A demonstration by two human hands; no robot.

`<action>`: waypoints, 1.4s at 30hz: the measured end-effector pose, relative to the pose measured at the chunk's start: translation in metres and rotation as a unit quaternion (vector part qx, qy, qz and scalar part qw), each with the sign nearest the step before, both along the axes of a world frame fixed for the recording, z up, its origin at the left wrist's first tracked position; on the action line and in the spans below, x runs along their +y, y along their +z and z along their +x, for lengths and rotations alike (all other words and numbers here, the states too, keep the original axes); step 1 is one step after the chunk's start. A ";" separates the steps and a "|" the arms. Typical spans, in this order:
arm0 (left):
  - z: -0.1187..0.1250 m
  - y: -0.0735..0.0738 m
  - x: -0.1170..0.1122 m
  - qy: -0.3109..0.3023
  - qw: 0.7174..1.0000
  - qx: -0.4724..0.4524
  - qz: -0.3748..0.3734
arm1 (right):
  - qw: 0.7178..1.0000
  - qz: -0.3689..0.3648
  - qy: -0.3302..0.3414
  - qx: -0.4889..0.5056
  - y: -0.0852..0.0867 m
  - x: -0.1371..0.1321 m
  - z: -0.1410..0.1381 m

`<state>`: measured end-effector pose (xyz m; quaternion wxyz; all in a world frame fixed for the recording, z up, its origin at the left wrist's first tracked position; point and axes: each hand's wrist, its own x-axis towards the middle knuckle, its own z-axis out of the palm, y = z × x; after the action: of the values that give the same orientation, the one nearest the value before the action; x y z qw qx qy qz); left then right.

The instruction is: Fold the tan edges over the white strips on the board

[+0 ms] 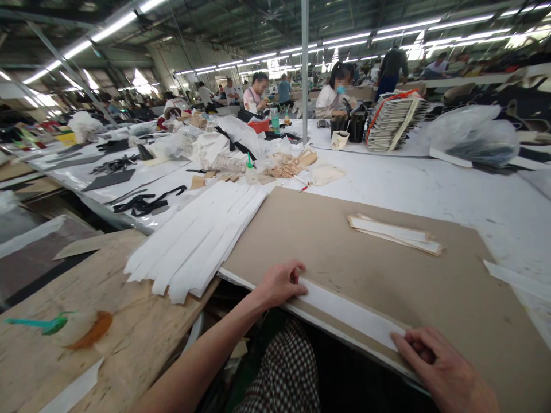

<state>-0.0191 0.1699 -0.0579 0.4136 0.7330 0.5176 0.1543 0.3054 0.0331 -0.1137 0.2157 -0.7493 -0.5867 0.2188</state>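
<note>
A long white strip (348, 312) lies along the near edge of a brown board (327, 241), on top of a slightly wider tan strip whose edge shows beside it. My left hand (282, 284) is at the strip's left end, fingers curled and thumb against it. At the other end, my right hand (443, 364) has its thumb on the strip with the fingers bent under. Farther back on the board rests a small stack of tan-and-white strips (394, 234). Left of the board, many white strips (198, 235) are fanned out in overlapping rows.
A wooden board (146, 338) at lower left holds a green-handled brush (47, 324) by an orange-brown stain. Behind the board are a small green-capped bottle (251, 172), tan scraps (293, 165), a tied stack (396, 121) and a plastic bag (477, 135). Co-workers sit across the table.
</note>
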 end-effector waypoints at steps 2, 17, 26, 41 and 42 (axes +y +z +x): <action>0.000 -0.001 0.000 0.001 1.000 -0.005 0.002 | 1.000 0.004 0.000 0.002 0.001 -0.002 -0.002; -0.001 -0.004 -0.003 -0.002 0.999 0.013 0.032 | 1.000 0.012 0.002 0.002 0.000 0.002 0.002; 0.005 0.005 -0.012 -0.010 0.991 0.093 0.092 | 0.989 0.131 -0.039 -0.062 0.002 0.000 -0.012; 0.004 -0.015 -0.035 -0.229 0.902 0.148 0.336 | 0.975 0.191 0.110 -0.042 -0.009 -0.001 0.007; 0.003 -0.017 -0.035 -0.227 0.901 0.145 0.339 | 0.976 0.190 0.102 -0.035 -0.009 -0.001 0.011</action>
<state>-0.0156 0.1347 -0.0746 0.0842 0.9407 0.3077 0.1150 0.3164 0.0323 -0.1229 0.3102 -0.6375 -0.6984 0.0976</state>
